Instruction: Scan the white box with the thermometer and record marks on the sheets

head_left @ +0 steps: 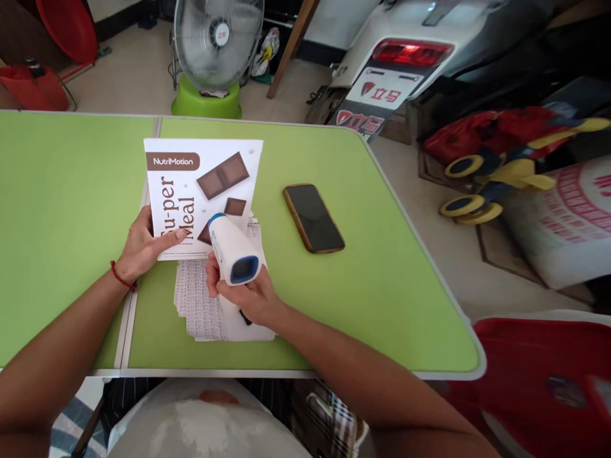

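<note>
Two hands hold things. The left hand (140, 245) pinches a leaflet (200, 172); the right hand (245, 296) wraps around a white scanner (233, 249).

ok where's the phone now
In the head view, the smartphone lies on the green folding table, just right of the white handheld device in the right hand and the NutriMotion leaflet.
</note>
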`<state>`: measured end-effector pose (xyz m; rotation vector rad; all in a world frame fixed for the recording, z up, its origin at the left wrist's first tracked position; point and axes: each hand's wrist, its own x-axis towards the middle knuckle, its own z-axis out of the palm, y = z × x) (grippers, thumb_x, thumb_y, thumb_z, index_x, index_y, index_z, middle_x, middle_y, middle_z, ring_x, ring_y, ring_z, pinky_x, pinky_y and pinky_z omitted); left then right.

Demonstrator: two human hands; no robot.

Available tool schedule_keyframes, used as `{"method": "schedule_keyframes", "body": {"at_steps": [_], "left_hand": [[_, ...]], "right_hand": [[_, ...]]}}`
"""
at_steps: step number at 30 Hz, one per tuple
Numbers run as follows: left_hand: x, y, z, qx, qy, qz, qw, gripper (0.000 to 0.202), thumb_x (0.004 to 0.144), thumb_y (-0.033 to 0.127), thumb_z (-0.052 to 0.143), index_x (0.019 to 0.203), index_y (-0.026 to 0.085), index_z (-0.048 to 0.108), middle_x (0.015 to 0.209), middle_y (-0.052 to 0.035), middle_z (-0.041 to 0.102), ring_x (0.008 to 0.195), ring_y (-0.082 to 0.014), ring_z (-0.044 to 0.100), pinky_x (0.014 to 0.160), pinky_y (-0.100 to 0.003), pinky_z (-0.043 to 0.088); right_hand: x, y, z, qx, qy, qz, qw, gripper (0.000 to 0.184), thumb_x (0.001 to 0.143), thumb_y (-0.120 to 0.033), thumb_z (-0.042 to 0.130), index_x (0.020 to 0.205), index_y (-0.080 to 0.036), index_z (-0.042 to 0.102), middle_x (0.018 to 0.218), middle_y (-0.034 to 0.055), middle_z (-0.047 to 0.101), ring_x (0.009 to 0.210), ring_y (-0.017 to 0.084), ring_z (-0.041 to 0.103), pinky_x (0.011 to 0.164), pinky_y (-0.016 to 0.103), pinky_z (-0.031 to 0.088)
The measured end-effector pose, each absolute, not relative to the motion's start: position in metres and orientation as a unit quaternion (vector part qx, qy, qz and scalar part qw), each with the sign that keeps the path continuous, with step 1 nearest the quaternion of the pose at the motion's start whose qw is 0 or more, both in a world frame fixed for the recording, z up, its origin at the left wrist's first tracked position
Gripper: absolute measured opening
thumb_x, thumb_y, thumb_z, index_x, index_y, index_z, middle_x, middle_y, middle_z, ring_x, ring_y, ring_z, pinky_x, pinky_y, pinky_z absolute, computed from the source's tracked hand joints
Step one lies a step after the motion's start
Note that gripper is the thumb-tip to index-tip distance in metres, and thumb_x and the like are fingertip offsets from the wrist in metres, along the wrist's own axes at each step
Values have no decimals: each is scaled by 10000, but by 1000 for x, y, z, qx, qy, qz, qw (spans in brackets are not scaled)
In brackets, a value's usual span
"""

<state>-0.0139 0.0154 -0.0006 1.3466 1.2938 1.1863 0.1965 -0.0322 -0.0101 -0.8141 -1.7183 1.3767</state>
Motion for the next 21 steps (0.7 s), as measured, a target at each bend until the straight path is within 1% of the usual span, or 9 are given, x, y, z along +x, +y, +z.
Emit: {"method": "schedule_keyframes", "body": {"at_steps": [2, 4, 8, 13, 21], "left_hand": [[-14, 15, 1, 549, 521, 475, 449, 662, 616, 506, 865, 1098, 136, 603, 1156, -163, 657, 1008, -330, 644, 808, -452, 545], [-14, 15, 3, 553, 513, 474, 454, 636, 626, 497, 863, 1084, 137, 608, 1139, -157, 666, 1006, -329, 647, 813, -450, 547], [-13, 14, 5, 550, 507, 470, 469, 615, 621, 478, 870, 1059, 138, 606, 1118, -149, 673, 998, -326, 649, 837, -463, 543], [-12, 14, 6, 551, 495, 477, 472, 574, 626, 427, 880, 1047, 151, 606, 1100, -131, 687, 986, -321, 656, 835, -471, 554], [-11, 14, 8, 567, 472, 482, 472, 530, 640, 414, 872, 1020, 153, 610, 1074, -128, 692, 951, -311, 668, 814, -463, 569]], "right_hand": [[194, -31, -2, -319, -601, 619, 392, 213, 822, -373, 560, 947, -222, 477, 702, -17, 551, 571, 132, 546, 568, 328, 508], [194, -30, 3, -333, -542, 663, 396, 221, 763, -328, 633, 901, -215, 502, 702, -26, 550, 570, 121, 539, 579, 320, 496], [192, -32, 6, -348, -513, 677, 397, 222, 700, -273, 685, 846, -214, 528, 700, -38, 562, 572, 110, 538, 589, 307, 479], [190, -33, 8, -358, -497, 699, 369, 213, 687, -294, 709, 792, -214, 542, 646, -46, 583, 542, 112, 550, 566, 301, 485], [190, -31, 5, -348, -484, 709, 376, 208, 674, -293, 723, 772, -205, 562, 606, -48, 587, 513, 113, 553, 533, 292, 476]]}}
